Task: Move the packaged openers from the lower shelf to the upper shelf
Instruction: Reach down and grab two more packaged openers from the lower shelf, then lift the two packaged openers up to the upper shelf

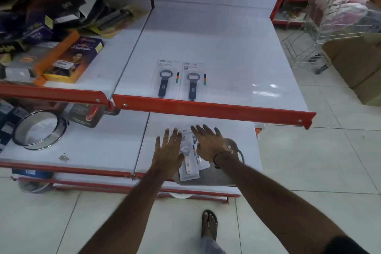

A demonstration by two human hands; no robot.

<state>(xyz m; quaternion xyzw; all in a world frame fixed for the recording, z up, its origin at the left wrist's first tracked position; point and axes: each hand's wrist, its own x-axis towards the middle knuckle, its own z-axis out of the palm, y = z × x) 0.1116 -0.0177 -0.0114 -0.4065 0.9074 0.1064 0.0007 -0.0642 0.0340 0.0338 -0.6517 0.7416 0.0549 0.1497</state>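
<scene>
Two packaged openers with dark handles lie side by side near the front edge of the upper shelf [226, 51], the left one [164, 79] and the right one [192, 81]. On the lower shelf [160, 130] lies a small pile of packaged openers with white handles [188, 168]. My left hand [170, 151] hovers flat over the pile's left side, fingers spread. My right hand [210, 143] is spread over the pile's right side and covers part of it. Neither hand holds a package.
Boxed goods [68, 57] crowd the upper shelf's left bay. A round metal ring [39, 129] and a boxed cutter [87, 115] sit on the lower left bay. A shopping trolley [338, 16] and a cardboard box [358, 66] stand at the right on the tiled floor.
</scene>
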